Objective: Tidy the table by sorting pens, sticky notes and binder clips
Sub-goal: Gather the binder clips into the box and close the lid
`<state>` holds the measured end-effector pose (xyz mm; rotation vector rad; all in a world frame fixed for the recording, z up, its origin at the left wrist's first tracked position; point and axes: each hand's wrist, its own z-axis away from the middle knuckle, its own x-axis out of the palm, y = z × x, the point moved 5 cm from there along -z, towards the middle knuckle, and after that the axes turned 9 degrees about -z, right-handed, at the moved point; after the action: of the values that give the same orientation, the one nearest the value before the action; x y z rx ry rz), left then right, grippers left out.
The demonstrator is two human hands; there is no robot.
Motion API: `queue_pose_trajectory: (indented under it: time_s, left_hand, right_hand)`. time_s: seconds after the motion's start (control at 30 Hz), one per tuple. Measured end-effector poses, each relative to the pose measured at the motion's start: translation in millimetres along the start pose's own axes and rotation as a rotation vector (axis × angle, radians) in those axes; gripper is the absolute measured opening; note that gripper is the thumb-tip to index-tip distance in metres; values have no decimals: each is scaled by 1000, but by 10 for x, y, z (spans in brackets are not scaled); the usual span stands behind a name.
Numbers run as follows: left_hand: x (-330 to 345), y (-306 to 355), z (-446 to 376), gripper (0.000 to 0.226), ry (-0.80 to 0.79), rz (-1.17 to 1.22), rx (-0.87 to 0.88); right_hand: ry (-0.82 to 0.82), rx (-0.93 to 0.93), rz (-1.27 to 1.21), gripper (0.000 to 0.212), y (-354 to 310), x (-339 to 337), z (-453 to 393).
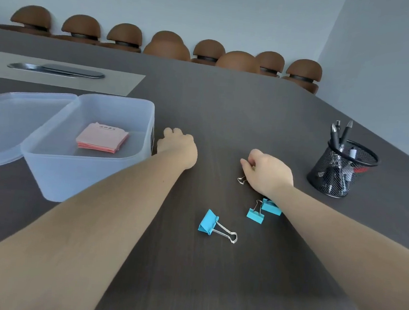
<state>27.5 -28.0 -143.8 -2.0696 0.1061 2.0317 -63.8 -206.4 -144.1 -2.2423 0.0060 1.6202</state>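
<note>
Pink sticky notes (102,138) lie inside a translucent plastic box (85,176) at the left. My left hand (178,145) rests on the table just right of the box, fingers curled, nothing seen in it. My right hand (267,171) is closed over a binder clip whose silver wire handle (242,180) sticks out beneath it. Three blue binder clips lie loose: one large (208,223), one small (255,215), one (271,207) partly under my right forearm. A black mesh cup (343,167) at the right holds black pens (336,134).
The box's lid (15,123) lies flat to its left. A metal cable plate (57,69) is set in a pale inlay further back. Brown chairs (209,50) line the far edge. The table edge (374,125) runs diagonally behind the mesh cup.
</note>
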Motion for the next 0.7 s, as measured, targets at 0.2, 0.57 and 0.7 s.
queue_pose_trajectory:
  time_s: [0.2, 0.57, 0.7]
  left_hand:
    - [-51, 70, 114, 39, 160, 92, 37]
    - [-86, 83, 349, 21, 258, -85, 216]
    - [-110, 63, 422, 48, 330, -101, 209]
  right_hand:
    - [22, 28, 10, 36, 23, -15, -4]
    - [162, 75, -299, 46, 49, -138, 79]
    - [251, 34, -446, 43, 58, -254, 126]
